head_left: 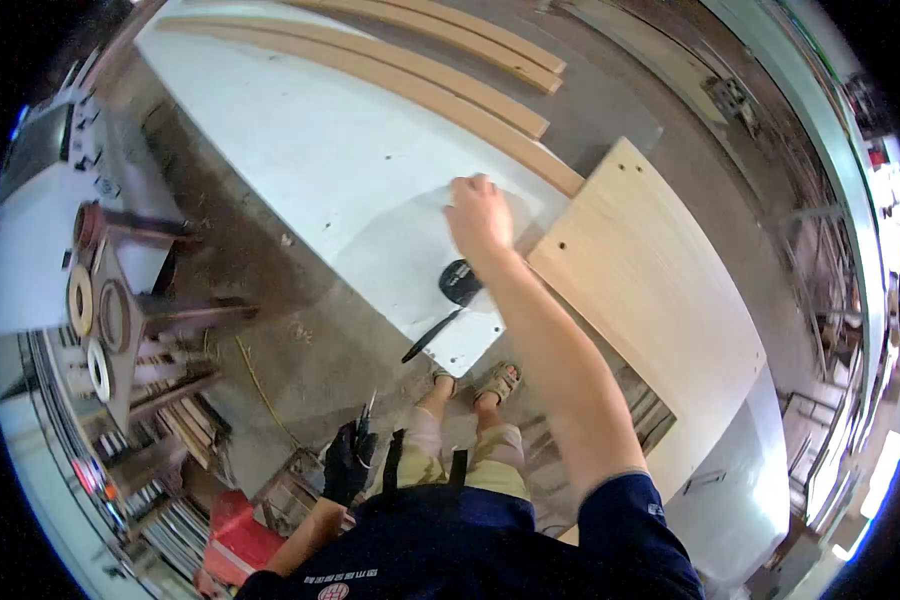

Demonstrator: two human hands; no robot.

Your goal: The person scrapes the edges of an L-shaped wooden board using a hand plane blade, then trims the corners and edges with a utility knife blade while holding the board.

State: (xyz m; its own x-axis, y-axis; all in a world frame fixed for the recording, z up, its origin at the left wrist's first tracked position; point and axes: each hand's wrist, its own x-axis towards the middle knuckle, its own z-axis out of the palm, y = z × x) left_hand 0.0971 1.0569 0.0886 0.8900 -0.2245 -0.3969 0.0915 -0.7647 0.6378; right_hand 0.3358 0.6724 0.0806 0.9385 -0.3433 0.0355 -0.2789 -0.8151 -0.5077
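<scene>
My right hand (480, 220), bare, is over the white board (300, 130) with its fingers bent inward; whether something small is between them is hidden. Under my right wrist lies a round black object (459, 283) with small pale lettering. Beside it, a slim black handle-like tool (432, 335) reaches past the board's edge. My left hand (348, 463), in a black glove, is low by my left thigh, closed around a slim pointed metal tool (370, 408) whose kind I cannot make out.
Long wooden strips (400, 68) run along the white board's far side. A pale wooden panel (660, 300) with drilled holes lies to the right. At left stand a wooden rack (120, 320) holding rings and a red object (232, 535). My sandalled feet (498, 383) are near the board's corner.
</scene>
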